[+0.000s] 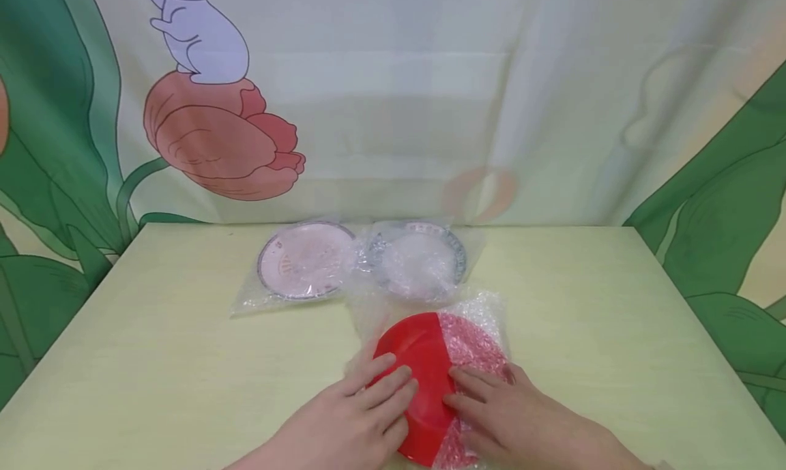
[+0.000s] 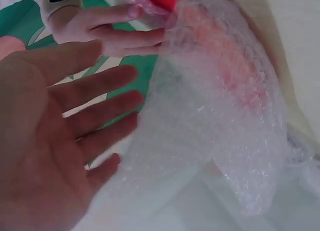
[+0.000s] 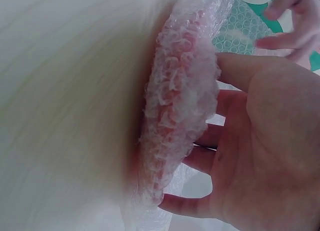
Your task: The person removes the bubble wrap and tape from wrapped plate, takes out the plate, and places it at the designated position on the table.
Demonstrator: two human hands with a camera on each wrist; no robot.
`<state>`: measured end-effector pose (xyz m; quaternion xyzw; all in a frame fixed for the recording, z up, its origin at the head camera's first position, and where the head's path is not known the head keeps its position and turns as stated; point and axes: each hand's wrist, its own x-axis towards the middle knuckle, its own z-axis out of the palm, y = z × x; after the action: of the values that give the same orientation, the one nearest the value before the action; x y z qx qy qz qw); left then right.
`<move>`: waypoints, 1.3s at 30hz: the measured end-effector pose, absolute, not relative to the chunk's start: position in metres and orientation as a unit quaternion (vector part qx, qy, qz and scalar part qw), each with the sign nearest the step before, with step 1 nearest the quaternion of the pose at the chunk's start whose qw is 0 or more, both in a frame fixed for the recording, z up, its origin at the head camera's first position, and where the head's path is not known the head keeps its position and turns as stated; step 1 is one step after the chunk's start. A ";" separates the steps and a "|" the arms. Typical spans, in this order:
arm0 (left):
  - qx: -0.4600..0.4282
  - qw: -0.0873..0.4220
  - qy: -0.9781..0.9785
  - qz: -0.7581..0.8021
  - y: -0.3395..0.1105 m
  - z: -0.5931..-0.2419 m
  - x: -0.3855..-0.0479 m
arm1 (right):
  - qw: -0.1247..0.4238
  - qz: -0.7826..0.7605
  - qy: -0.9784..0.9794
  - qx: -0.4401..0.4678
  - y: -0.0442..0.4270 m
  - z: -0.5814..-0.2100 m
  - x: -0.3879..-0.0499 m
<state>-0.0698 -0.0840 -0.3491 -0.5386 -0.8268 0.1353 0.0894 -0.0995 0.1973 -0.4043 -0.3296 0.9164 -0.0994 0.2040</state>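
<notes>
A red plate [image 1: 420, 361] lies near the front of the table, its right part covered by folded-over bubble wrap [image 1: 473, 340]. More clear wrap spreads out at the plate's left. Over the plate's left side is my left hand [image 1: 362, 408], fingers nearly straight. The left wrist view shows that palm [image 2: 40, 141] beside a loose sheet of bubble wrap [image 2: 165, 126], gripping nothing. My right hand [image 1: 522, 415] rests on the wrapped right side with its fingers spread. In the right wrist view its fingers touch the bubble wrap [image 3: 175, 96] along the plate's edge.
Two patterned plates in clear wrapping, a left one [image 1: 307, 258] and a right one [image 1: 424, 258], lie side by side at the table's back. Behind the pale yellow table [image 1: 166, 347] hangs a printed curtain [image 1: 393, 101].
</notes>
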 end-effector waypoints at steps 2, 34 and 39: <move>-0.508 0.057 -0.843 0.166 -0.084 -0.353 -0.073 | 0.204 -0.100 0.916 -0.330 0.197 -0.405 -0.100; -0.343 -0.159 -0.926 -0.023 -0.092 -0.401 -0.128 | 0.206 -0.126 0.920 -0.310 0.196 -0.396 -0.102; -0.357 -0.175 -0.917 -0.024 -0.093 -0.403 -0.131 | 0.182 -0.190 0.938 -0.226 0.191 -0.386 -0.103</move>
<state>-0.1313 -0.0932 -0.4030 -0.3571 -0.9173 -0.0237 -0.1749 -0.1026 0.1911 -0.3864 -0.2265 0.9379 -0.1900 0.1816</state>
